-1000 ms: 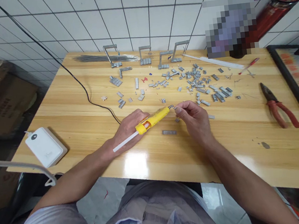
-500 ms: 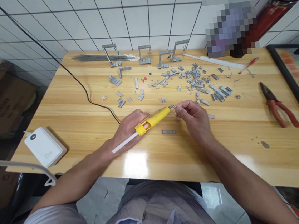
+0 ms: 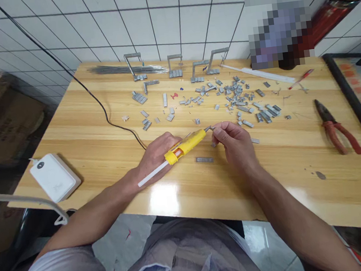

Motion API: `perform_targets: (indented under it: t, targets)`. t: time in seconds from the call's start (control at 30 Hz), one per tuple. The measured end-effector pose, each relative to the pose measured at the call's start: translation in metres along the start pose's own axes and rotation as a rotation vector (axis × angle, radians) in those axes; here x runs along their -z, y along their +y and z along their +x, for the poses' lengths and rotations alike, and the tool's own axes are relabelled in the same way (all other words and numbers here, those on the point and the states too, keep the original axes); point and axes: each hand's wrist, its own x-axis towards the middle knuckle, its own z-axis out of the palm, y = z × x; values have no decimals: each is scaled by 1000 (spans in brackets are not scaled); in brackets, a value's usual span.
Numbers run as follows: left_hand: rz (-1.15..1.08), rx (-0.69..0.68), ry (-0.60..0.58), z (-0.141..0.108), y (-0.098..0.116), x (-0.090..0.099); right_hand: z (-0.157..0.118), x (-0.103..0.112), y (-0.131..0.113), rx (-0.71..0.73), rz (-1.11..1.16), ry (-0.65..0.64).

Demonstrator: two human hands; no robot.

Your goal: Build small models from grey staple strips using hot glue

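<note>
My left hand (image 3: 158,155) is wrapped round a yellow hot glue gun (image 3: 188,146), with a white glue stick (image 3: 152,174) jutting from its rear. The gun's nozzle points up and right, close to the fingertips of my right hand (image 3: 235,140). Those fingers are pinched on a small thin grey piece (image 3: 212,127), too small to make out well, which meets or nearly meets the nozzle. Just below and between my hands, a flat grey bar (image 3: 204,159) made of short segments lies on the wooden table (image 3: 105,161).
Loose grey pieces (image 3: 235,90) scatter beyond my right hand. Bent grey frames (image 3: 175,66) stand near the tiled wall beside thin metal rods (image 3: 111,70). Red-handled pliers (image 3: 332,129) lie right; a white power bank (image 3: 55,178) sits left. A black cord (image 3: 99,105) crosses the table.
My right fingertips have shifted very slightly at the nozzle. The glue gun has moved a touch to the right; everything else stays in place.
</note>
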Motion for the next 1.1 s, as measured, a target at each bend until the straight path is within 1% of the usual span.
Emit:
perform_targets:
  t: [0.23,0.4,0.6,0.83,1.1]
  targets:
    - [43,26,10,0,1,2,-1,1,-1,-19,29,-19]
    - [42,-4,6,0,1,0,-1,0,0,-13,42,-27]
    - [29,0,5,-2,0,-2,-2,-2,-2,-31,71,-28]
    - [38,-6,-3,-2,0,-2,-2,-4,-8,-48,161,-43]
    - [15,-1,-12,1,2,1,-2,-4,-8,-64,180,-60]
